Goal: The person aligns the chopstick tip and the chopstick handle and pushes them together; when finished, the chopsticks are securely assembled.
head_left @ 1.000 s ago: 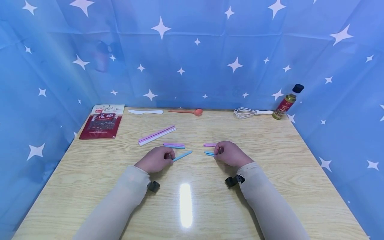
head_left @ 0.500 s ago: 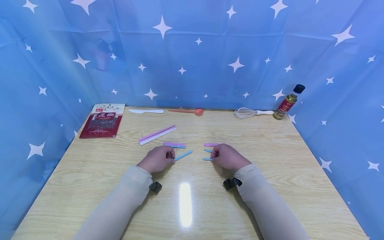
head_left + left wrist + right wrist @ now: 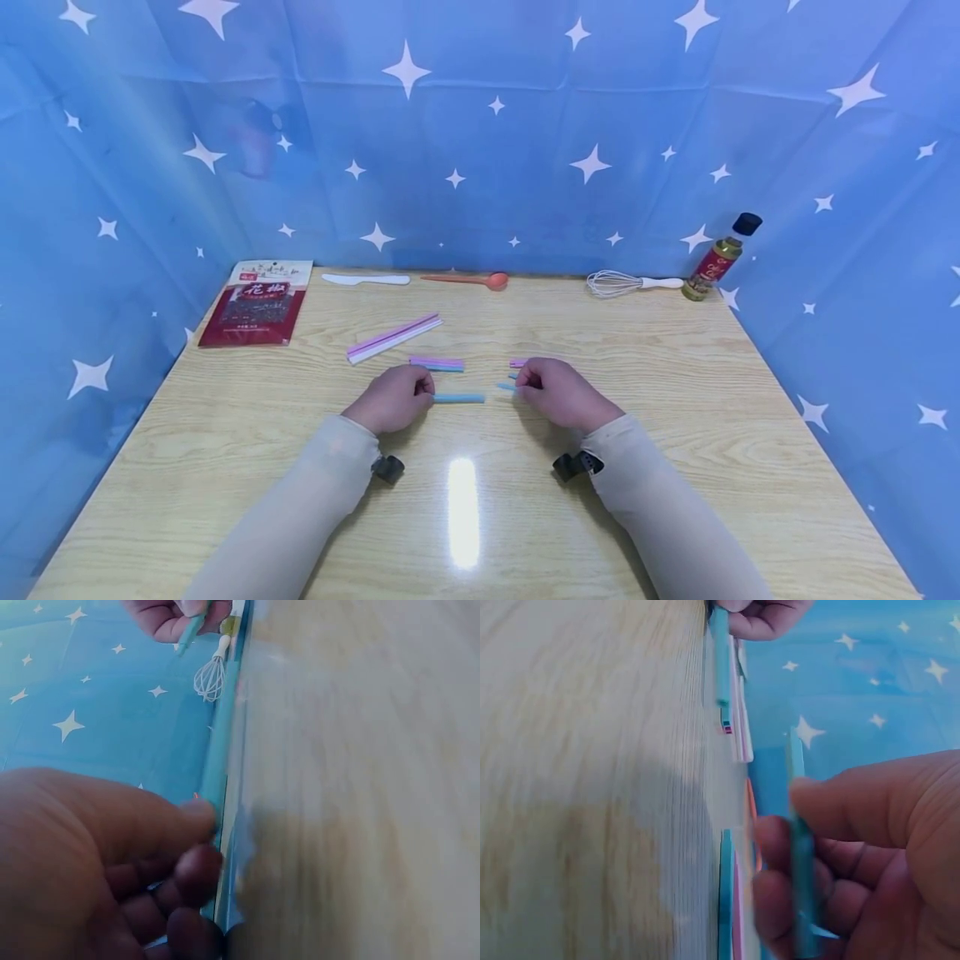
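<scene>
My left hand [image 3: 427,393] rests on the wooden table [image 3: 480,517] and pinches one end of a short blue strip [image 3: 458,398], which lies level and points right. In the left wrist view the fingers [image 3: 191,862] curl against that blue strip [image 3: 221,772]. My right hand [image 3: 523,385] pinches another short blue strip [image 3: 507,387], its tip pointing left at the first strip across a small gap. In the right wrist view the thumb and fingers [image 3: 817,847] grip this blue strip [image 3: 801,847]. A pink strip [image 3: 517,363] lies just behind the right hand.
A pink and blue pair of short strips [image 3: 437,364] and long pink and white strips [image 3: 393,337] lie behind the left hand. Along the back edge are a red spice bag [image 3: 255,302], white knife [image 3: 365,279], orange spoon [image 3: 468,278], whisk [image 3: 626,283] and oil bottle [image 3: 720,255]. Blue starred cloth walls the table.
The left hand's blue strip has swung from slanting up-right to level. The right hand has moved left with its blue strip, closing the gap between the two strips.
</scene>
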A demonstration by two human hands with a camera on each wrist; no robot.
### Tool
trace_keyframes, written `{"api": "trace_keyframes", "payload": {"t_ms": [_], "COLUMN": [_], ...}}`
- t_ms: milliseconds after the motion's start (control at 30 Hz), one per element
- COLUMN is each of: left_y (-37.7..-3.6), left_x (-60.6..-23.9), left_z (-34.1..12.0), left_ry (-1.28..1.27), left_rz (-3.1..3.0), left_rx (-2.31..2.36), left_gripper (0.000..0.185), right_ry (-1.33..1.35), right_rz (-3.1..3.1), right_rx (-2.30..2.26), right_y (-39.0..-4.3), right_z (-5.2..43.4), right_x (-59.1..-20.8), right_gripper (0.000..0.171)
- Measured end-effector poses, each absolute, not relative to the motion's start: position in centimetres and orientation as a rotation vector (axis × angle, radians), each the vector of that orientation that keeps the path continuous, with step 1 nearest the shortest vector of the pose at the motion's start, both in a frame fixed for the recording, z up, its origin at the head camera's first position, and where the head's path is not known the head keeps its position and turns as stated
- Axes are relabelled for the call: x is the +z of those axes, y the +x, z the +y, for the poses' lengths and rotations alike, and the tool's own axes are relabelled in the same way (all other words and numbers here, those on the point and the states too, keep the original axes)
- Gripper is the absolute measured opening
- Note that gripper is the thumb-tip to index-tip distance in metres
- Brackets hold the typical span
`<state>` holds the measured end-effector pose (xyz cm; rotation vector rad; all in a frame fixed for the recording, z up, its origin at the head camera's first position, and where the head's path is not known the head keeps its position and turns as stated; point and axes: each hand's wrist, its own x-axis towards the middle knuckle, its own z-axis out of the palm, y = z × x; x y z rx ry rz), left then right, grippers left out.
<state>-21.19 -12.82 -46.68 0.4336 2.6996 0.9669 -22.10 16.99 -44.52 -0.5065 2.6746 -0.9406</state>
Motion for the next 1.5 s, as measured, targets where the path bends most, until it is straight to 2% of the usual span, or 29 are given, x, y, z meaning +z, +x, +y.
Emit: {"api": "trace_keyframes", "payload": {"t_ms": [300, 1100, 1500], "left_y": [-21.39, -21.46, -21.16], "left_x": [-46.88, -46.87, -46.51], "left_z": [-13.01, -13.17, -12.96], "left_ry": [0.497, 0.504, 0.478], "left_rz": [2.65, 2.641, 2.606], "left_rx": [1.23, 1.406, 1.524], "left_gripper": [0.006, 0.005, 0.004], "right_ry": [-0.531, -0.584, -0.496], "right_rz": [2.674, 2.667, 2.643], "right_rx": [-1.153, -1.334, -1.452], "right_y": [-21.87, -21.84, -21.94], "right_z": [16.8, 16.74, 16.68], "right_x": [-44.38, -44.4, -44.68], "right_gripper": [0.004, 0.003, 0.005]}}
